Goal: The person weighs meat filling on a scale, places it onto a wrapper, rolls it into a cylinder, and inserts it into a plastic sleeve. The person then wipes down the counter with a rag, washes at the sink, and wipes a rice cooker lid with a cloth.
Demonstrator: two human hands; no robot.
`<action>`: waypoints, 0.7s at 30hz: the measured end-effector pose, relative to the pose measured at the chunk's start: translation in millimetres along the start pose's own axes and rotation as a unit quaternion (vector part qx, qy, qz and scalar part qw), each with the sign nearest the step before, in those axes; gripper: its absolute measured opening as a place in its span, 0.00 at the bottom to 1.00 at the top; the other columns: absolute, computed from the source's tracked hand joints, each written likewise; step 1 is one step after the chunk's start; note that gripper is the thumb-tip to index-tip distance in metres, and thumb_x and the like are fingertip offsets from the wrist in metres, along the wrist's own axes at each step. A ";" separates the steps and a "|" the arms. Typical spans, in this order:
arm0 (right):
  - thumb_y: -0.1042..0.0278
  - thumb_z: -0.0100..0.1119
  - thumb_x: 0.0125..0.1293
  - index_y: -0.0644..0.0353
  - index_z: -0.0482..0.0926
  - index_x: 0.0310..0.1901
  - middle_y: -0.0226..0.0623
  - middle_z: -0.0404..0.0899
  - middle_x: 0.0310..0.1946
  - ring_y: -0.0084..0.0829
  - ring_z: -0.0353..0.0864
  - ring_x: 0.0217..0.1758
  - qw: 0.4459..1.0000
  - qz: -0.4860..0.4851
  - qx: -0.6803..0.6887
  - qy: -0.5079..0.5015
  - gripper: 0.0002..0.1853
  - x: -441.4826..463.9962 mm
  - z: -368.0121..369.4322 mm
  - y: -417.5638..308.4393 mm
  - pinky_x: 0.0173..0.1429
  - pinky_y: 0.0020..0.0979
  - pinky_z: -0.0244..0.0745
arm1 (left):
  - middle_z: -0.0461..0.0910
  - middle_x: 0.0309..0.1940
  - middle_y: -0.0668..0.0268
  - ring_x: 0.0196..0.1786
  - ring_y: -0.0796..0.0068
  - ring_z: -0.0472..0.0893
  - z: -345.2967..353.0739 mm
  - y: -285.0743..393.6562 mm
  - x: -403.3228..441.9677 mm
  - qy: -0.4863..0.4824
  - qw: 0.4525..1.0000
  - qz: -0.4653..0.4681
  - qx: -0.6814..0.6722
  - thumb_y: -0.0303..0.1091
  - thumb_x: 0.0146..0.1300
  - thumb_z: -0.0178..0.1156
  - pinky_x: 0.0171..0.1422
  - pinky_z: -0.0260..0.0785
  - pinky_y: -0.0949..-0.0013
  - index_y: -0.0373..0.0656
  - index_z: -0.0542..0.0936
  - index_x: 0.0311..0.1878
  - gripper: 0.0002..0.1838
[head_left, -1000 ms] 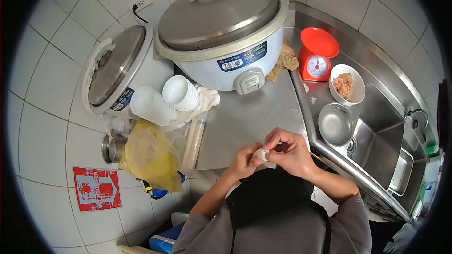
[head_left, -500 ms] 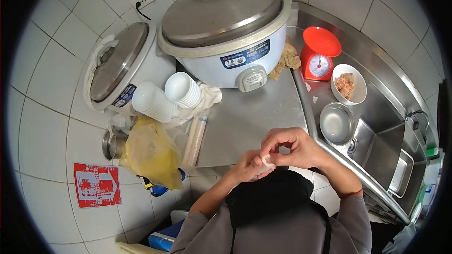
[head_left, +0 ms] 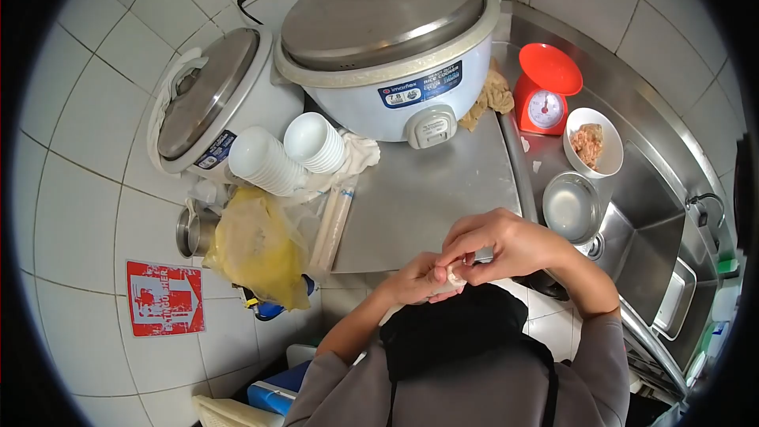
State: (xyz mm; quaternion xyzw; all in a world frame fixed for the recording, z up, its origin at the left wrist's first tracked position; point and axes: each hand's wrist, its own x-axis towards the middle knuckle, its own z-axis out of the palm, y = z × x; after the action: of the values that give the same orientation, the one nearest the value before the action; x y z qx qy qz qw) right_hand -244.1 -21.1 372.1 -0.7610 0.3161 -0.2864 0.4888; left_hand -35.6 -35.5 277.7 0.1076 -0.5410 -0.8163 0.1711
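Observation:
In front of the black apron (head_left: pixel 451 320), a small pale dumpling (head_left: pixel 454 275) is held between my two hands. My left hand (head_left: pixel 415 281) cups it from the left with curled fingers. Reaching over from the right, my right hand (head_left: pixel 510 243) pinches its upper edge with thumb and fingertips. Most of the dumpling is hidden by my fingers. To the right, a white bowl (head_left: pixel 614 160) contains raw minced meat (head_left: pixel 587 145). A metal bowl (head_left: pixel 572 209) of cloudy liquid stands just nearer to me.
A large rice cooker (head_left: pixel 387 87) and a smaller one (head_left: pixel 257 103) stand at the back. Stacked white bowls (head_left: pixel 316 142), a yellow plastic bag (head_left: pixel 261 249) and a long wrapped roll (head_left: pixel 333 229) are left. A red scale (head_left: pixel 542 111) stands beside the sink (head_left: pixel 644 205).
The view has shifted slightly, so the surroundings sit a little further right. My right fingers have moved a little along the dumpling's edge; both hands still hold it.

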 end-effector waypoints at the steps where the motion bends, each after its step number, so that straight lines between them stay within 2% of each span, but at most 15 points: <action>1: 0.80 0.64 0.51 0.60 0.84 0.39 0.37 0.81 0.34 0.31 0.81 0.36 1.000 0.000 0.001 0.001 0.12 1.0 0.9 -0.9 0.38 0.31 0.75 | 0.70 0.21 0.70 0.20 0.83 0.67 -0.4 2.4 0.3 -0.013 1.000 -0.003 0.016 0.69 0.61 0.45 0.22 0.60 0.77 0.35 0.74 0.39 0.37; 3: 0.79 0.64 0.50 0.60 0.83 0.40 0.37 0.80 0.34 0.35 0.80 0.35 0.992 -0.052 -0.111 -0.015 0.13 2.7 2.3 -2.1 0.38 0.33 0.76 | 0.70 0.21 0.70 0.20 0.83 0.67 -1.6 3.4 1.8 -0.026 0.999 -0.007 0.032 0.69 0.61 0.45 0.23 0.59 0.77 0.35 0.74 0.39 0.37; 6: 0.77 0.62 0.52 0.61 0.81 0.36 0.39 0.77 0.29 0.40 0.78 0.36 0.983 -0.076 -0.165 -0.004 0.08 4.5 4.0 -4.8 0.39 0.38 0.74 | 0.70 0.21 0.70 0.20 0.83 0.67 -3.8 3.8 3.3 -0.032 0.998 0.006 0.053 0.70 0.60 0.45 0.23 0.59 0.77 0.35 0.74 0.39 0.38; 9: 0.77 0.59 0.53 0.62 0.80 0.36 0.40 0.77 0.30 0.42 0.78 0.36 0.992 -0.061 -0.108 -0.014 0.07 5.7 -4.0 -11.5 0.40 0.39 0.74 | 0.69 0.20 0.70 0.20 0.83 0.67 -4.6 7.9 1.8 -0.024 0.999 -0.018 0.028 0.70 0.59 0.46 0.23 0.59 0.77 0.36 0.75 0.39 0.38; 11: 0.76 0.59 0.54 0.62 0.81 0.36 0.40 0.77 0.30 0.42 0.78 0.37 0.991 -0.045 -0.121 -0.018 0.07 8.3 -7.7 -21.5 0.40 0.39 0.74 | 0.68 0.21 0.71 0.20 0.83 0.66 -7.4 6.6 2.3 -0.040 0.999 -0.016 0.011 0.70 0.59 0.46 0.23 0.59 0.77 0.36 0.74 0.46 0.38; 12: 0.75 0.58 0.55 0.63 0.81 0.36 0.41 0.78 0.31 0.42 0.78 0.37 0.990 -0.029 -0.134 -0.021 0.07 9.7 -9.0 -24.0 0.40 0.39 0.73 | 0.68 0.21 0.71 0.20 0.83 0.66 -6.3 7.1 3.1 -0.040 0.999 -0.016 0.011 0.70 0.59 0.46 0.23 0.59 0.77 0.36 0.74 0.46 0.38; 14: 0.75 0.58 0.55 0.63 0.80 0.36 0.41 0.77 0.31 0.43 0.78 0.37 0.992 -0.012 -0.121 -0.029 0.06 13.1 -14.0 -22.7 0.41 0.40 0.73 | 0.67 0.22 0.72 0.20 0.83 0.66 -3.3 9.4 6.0 -0.031 0.998 0.051 -0.009 0.68 0.60 0.48 0.23 0.60 0.77 0.38 0.71 0.54 0.39; 16: 0.74 0.58 0.55 0.64 0.80 0.35 0.41 0.77 0.31 0.44 0.78 0.37 0.993 0.004 -0.109 -0.038 0.06 15.6 -17.6 -23.9 0.41 0.40 0.73 | 0.67 0.23 0.72 0.21 0.83 0.66 -3.8 10.7 6.6 -0.026 0.998 0.055 0.007 0.68 0.60 0.49 0.24 0.60 0.77 0.38 0.70 0.56 0.39; 19: 0.74 0.58 0.55 0.65 0.80 0.33 0.41 0.77 0.30 0.44 0.78 0.37 0.989 -0.004 -0.133 -0.067 0.05 20.9 -17.4 -27.9 0.41 0.41 0.73 | 0.68 0.23 0.72 0.22 0.82 0.67 -7.1 11.5 4.7 -0.012 0.999 0.043 0.021 0.66 0.58 0.52 0.24 0.61 0.76 0.40 0.68 0.59 0.39; 21: 0.73 0.58 0.56 0.65 0.80 0.33 0.41 0.76 0.29 0.44 0.78 0.37 0.976 -0.071 -0.197 -0.055 0.06 23.4 -14.8 -22.9 0.41 0.41 0.73 | 0.69 0.22 0.71 0.22 0.81 0.69 -8.7 10.0 4.1 -0.004 0.999 0.026 0.019 0.66 0.57 0.54 0.24 0.61 0.75 0.40 0.68 0.60 0.40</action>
State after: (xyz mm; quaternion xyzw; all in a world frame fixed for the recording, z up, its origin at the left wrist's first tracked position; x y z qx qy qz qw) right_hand -235.6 -39.9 401.5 -0.8774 0.2848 -0.2101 0.3240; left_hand -34.6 -48.1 283.5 0.0937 -0.5600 -0.8014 0.1884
